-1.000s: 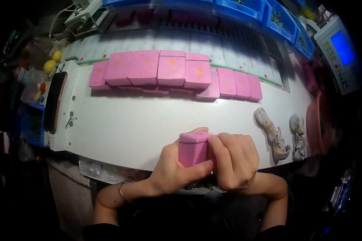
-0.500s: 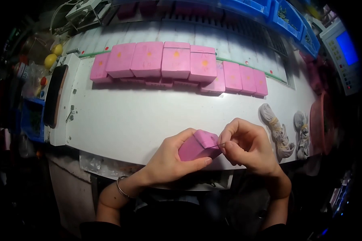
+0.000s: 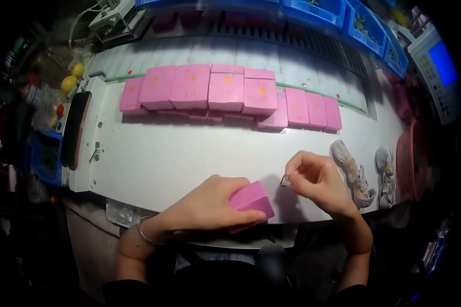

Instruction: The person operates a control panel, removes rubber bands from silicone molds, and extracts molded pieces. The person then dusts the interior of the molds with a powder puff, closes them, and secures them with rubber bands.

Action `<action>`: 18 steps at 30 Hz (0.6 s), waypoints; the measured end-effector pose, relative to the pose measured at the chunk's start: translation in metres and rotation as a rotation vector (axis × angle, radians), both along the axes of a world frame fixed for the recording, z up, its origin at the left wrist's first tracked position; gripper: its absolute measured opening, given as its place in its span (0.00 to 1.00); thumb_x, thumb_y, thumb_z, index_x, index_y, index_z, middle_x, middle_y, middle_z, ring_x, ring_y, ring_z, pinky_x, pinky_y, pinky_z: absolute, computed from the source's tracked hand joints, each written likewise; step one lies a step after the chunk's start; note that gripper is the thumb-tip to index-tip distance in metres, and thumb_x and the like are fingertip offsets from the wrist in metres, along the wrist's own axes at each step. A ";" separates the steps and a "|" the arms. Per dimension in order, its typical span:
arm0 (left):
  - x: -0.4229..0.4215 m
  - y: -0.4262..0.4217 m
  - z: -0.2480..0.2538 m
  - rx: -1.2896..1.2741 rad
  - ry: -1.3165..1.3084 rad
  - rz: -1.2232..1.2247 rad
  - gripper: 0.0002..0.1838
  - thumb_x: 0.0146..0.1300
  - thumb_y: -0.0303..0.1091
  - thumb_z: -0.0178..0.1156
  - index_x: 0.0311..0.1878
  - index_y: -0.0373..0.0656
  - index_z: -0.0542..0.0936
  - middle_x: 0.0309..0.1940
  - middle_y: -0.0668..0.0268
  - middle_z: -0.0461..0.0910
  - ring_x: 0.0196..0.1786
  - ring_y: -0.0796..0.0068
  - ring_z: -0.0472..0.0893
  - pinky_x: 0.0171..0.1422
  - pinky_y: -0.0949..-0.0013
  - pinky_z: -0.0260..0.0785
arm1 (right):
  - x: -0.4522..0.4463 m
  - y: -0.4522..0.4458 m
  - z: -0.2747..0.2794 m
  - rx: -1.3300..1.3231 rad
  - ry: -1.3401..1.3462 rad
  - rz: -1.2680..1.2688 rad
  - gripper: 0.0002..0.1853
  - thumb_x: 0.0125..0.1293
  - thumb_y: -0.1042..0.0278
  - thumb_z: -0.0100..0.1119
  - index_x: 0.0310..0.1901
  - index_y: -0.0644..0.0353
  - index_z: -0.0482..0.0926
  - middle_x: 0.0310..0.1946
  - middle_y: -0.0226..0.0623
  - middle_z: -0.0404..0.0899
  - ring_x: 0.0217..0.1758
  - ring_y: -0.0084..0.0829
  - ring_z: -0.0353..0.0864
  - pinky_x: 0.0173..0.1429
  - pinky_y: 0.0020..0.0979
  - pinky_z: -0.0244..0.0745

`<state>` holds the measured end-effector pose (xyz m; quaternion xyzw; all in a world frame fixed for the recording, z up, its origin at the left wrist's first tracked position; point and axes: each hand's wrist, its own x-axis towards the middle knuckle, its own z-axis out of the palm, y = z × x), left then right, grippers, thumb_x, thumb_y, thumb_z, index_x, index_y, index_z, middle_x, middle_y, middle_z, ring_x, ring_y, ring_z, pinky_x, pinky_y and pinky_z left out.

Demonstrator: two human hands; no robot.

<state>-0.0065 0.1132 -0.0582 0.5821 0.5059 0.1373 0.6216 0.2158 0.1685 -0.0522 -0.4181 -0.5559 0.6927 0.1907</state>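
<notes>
My left hand (image 3: 215, 204) wraps around a small pink box (image 3: 253, 199), thumb on the near side and fingers over the far side. It is tilted just above the front edge of the white table. To the right, apart from the box, my right hand (image 3: 317, 181) is closed in a pinch. A thin dark band (image 3: 283, 180) hangs from its fingertips. Farther back stands a row of similar pink boxes (image 3: 192, 87), some stacked on others. Dark bands cross the tops of two of them, and several bear yellow marks.
Two greyish-white tied bundles (image 3: 354, 171) (image 3: 385, 171) lie at the right, beside a reddish round tub (image 3: 412, 161). Blue bins (image 3: 363, 28) line the back. A device with a blue screen (image 3: 442, 62) stands far right. A dark padded bar (image 3: 77, 130) borders the left.
The dark band stretched over the box has come off and now hangs from my right hand. My left hand has tilted and lowered the box. The view has shifted slightly.
</notes>
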 end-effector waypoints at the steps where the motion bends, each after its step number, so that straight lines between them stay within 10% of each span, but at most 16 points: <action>1: 0.000 0.002 0.002 0.019 0.119 -0.005 0.20 0.52 0.43 0.70 0.39 0.36 0.79 0.30 0.60 0.80 0.32 0.75 0.78 0.40 0.75 0.70 | 0.001 0.003 -0.004 0.007 0.001 0.003 0.01 0.62 0.78 0.54 0.35 0.65 0.74 0.27 0.23 0.72 0.28 0.09 0.68 0.31 0.14 0.62; 5: -0.003 0.006 0.005 0.238 0.398 0.082 0.21 0.52 0.46 0.70 0.37 0.36 0.80 0.32 0.57 0.81 0.34 0.68 0.80 0.40 0.71 0.71 | 0.006 0.014 -0.035 0.134 -0.111 -0.080 0.03 0.62 0.76 0.56 0.35 0.66 0.75 0.25 0.24 0.74 0.26 0.10 0.69 0.30 0.15 0.64; 9: -0.027 0.038 0.007 1.102 0.418 0.235 0.18 0.49 0.40 0.71 0.37 0.36 0.81 0.30 0.59 0.80 0.35 0.64 0.80 0.39 0.67 0.73 | 0.002 0.014 -0.050 0.421 -0.180 -0.077 0.03 0.65 0.76 0.53 0.37 0.67 0.74 0.24 0.24 0.72 0.27 0.12 0.68 0.29 0.17 0.64; 13: -0.060 0.109 0.026 1.010 0.508 0.346 0.14 0.56 0.37 0.65 0.37 0.35 0.81 0.32 0.57 0.79 0.34 0.64 0.80 0.35 0.68 0.73 | -0.004 0.010 -0.049 0.675 -0.287 -0.077 0.02 0.64 0.75 0.55 0.36 0.64 0.75 0.16 0.32 0.72 0.17 0.21 0.70 0.23 0.23 0.65; 18: -0.129 0.235 -0.031 1.093 1.017 0.399 0.20 0.58 0.41 0.61 0.50 0.40 0.77 0.49 0.46 0.75 0.50 0.53 0.76 0.57 0.61 0.66 | -0.003 0.009 -0.060 0.853 -0.256 -0.083 0.03 0.62 0.75 0.57 0.37 0.62 0.76 0.17 0.32 0.74 0.16 0.24 0.71 0.23 0.24 0.66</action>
